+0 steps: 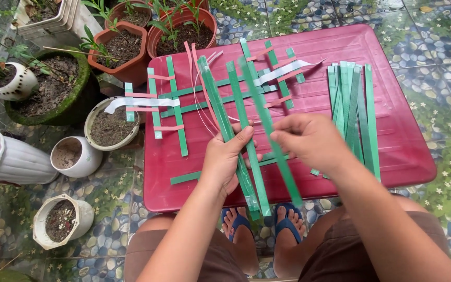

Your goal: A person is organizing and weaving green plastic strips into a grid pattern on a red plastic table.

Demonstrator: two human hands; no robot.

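A red plastic table [392, 151] carries a loose weave of green, pink and white strips [184, 102]. My left hand [225, 159] presses down on two long green strips [246, 180] that run toward me over the table's front edge. My right hand [309, 140] pinches another long green strip [267, 122], lifted and blurred, slanting from the far middle down past the table edge. A bundle of loose green strips [353, 112] lies on the table to the right of my right hand.
Several plant pots stand on the pebble-patterned floor at the left: terracotta pots [121, 49], a mossy round pot [53, 89] and white pots [74, 156]. My feet in blue sandals [262, 227] show under the table's front edge.
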